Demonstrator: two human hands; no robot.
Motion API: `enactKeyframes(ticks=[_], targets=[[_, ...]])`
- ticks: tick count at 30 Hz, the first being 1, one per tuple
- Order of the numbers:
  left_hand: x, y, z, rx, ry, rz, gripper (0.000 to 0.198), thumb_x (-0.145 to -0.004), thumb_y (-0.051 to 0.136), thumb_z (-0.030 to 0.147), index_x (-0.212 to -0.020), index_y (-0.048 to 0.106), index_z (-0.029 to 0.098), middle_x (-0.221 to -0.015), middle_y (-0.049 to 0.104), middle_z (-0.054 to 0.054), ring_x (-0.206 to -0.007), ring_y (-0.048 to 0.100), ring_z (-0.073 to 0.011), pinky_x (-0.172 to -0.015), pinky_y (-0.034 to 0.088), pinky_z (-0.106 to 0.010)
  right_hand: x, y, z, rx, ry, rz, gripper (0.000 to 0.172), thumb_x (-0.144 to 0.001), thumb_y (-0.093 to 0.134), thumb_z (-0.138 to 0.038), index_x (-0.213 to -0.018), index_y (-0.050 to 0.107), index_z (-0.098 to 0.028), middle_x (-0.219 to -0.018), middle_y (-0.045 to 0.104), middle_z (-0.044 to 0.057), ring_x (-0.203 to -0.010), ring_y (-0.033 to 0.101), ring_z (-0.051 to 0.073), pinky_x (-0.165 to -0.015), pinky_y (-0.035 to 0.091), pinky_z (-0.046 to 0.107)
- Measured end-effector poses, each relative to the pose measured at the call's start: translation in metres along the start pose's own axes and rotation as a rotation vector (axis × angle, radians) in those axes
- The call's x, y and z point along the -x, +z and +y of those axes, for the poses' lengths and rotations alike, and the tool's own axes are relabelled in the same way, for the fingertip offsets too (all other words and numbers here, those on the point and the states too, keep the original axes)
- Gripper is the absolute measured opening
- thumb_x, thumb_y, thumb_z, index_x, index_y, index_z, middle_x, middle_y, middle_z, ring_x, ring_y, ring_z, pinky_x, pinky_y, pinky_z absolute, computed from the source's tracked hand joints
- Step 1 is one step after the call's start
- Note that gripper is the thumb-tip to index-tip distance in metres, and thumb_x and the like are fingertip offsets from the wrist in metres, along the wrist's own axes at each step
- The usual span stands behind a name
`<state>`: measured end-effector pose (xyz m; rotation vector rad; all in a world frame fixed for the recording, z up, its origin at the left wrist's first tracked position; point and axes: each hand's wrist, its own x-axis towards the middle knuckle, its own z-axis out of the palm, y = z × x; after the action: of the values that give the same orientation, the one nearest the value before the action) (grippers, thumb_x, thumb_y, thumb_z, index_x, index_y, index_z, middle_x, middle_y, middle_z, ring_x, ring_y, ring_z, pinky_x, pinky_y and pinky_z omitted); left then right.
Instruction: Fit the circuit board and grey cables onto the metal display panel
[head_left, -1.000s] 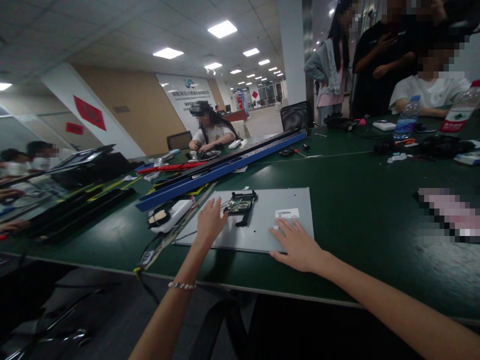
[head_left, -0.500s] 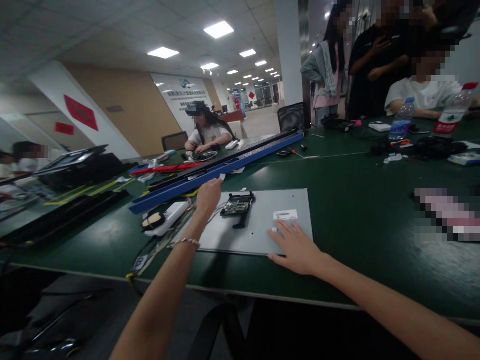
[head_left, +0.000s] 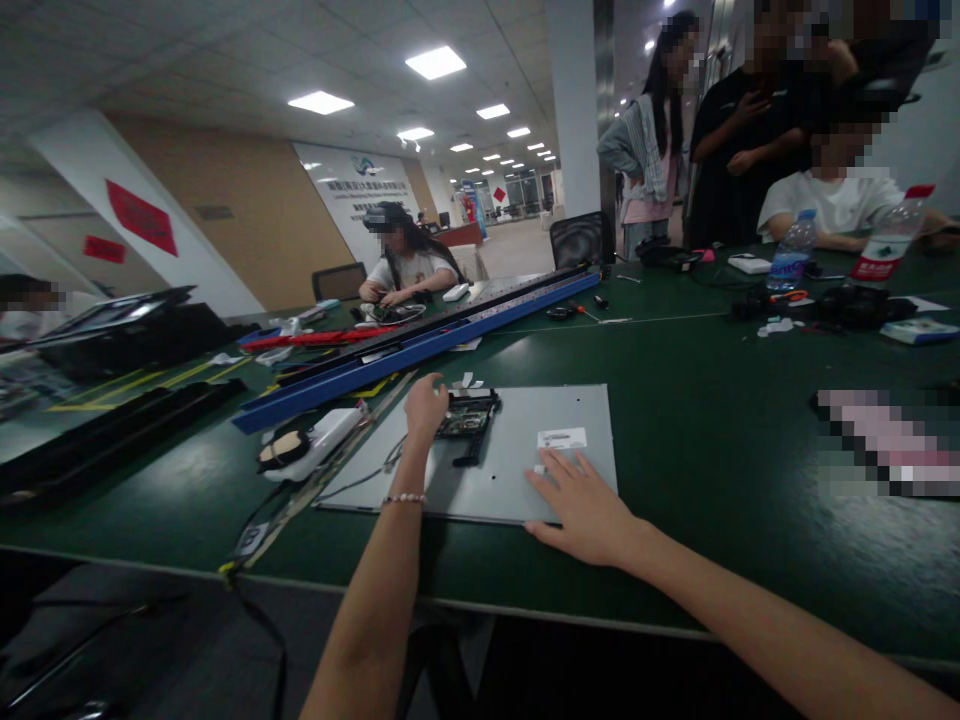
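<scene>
Left hand point(head_left: 424, 408) back from blue rail point(head_left: 420, 345) to circuit board point(head_left: 466, 415)

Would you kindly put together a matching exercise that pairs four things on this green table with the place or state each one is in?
Column one:
1. left hand
2. right hand
3. blue rail
4. blue-labelled water bottle

Column two:
A. standing upright at the far right of the table
B. flat, palm down, on the near right corner of the grey panel
C. lying lengthwise beyond the grey panel
D. curled at the left edge of the small circuit board

Pairs: 1-D, 2-B, 3-C, 4-A.
</scene>
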<state>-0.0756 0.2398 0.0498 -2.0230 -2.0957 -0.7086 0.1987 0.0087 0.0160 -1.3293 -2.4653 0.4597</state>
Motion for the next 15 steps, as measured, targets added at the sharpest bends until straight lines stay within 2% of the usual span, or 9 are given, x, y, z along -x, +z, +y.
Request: enactKeyframes(ticks=[2,5,8,11,15], targets=[[0.008,-0.008,0.004,-0.009,-0.091,-0.040,0.042,-0.091,0.042,0.025,-0.129,0.057,0.017,-0.130,0.062,-0.012,-0.121,0.056,-0.0256,-0.103,0.041,-0.038,0.001,0.000,0.001,0.000,0.002,-0.009,0.078,-0.093,0.033,-0.065,-0.152,0.033,-0.014,-0.162,0.017,0.019,-0.149,0.012,0.032,-0.119,0.008,0.051],[0.015,-0.017,0.008,-0.045,-0.185,-0.058,0.045,-0.091,0.043,0.029,-0.133,0.054,0.017,-0.132,0.060,-0.016,-0.122,0.054,-0.0313,-0.102,0.040,-0.050,0.001,-0.001,0.002,-0.003,0.010,-0.032,0.078,-0.093,0.033,-0.066,-0.153,0.032,-0.015,-0.162,0.015,0.017,-0.149,0.013,0.032,-0.119,0.009,0.052],[0.019,-0.019,0.001,-0.106,-0.278,-0.093,0.047,-0.090,0.044,0.032,-0.133,0.053,0.014,-0.135,0.055,-0.022,-0.129,0.047,-0.0379,-0.101,0.035,-0.062,0.002,-0.004,0.003,0.001,0.004,-0.050,0.079,-0.093,0.034,-0.066,-0.153,0.031,-0.016,-0.162,0.016,0.016,-0.149,0.014,0.032,-0.119,0.009,0.051],[0.023,-0.016,-0.017,-0.157,-0.374,-0.119,0.049,-0.089,0.044,0.034,-0.131,0.053,0.011,-0.137,0.052,-0.026,-0.132,0.043,-0.0406,-0.101,0.033,-0.064,0.004,-0.007,0.005,0.010,0.000,-0.064,0.079,-0.092,0.036,-0.067,-0.153,0.032,-0.017,-0.162,0.018,0.015,-0.148,0.015,0.033,-0.119,0.010,0.051],[0.026,-0.014,-0.039,-0.145,-0.451,-0.180,0.046,-0.086,0.046,0.032,-0.126,0.056,0.011,-0.126,0.061,-0.027,-0.121,0.054,-0.0405,-0.097,0.039,-0.061,0.011,-0.015,0.007,-0.005,-0.008,-0.081,0.078,-0.092,0.037,-0.067,-0.153,0.033,-0.019,-0.162,0.019,0.013,-0.148,0.016,0.032,-0.118,0.012,0.051]])
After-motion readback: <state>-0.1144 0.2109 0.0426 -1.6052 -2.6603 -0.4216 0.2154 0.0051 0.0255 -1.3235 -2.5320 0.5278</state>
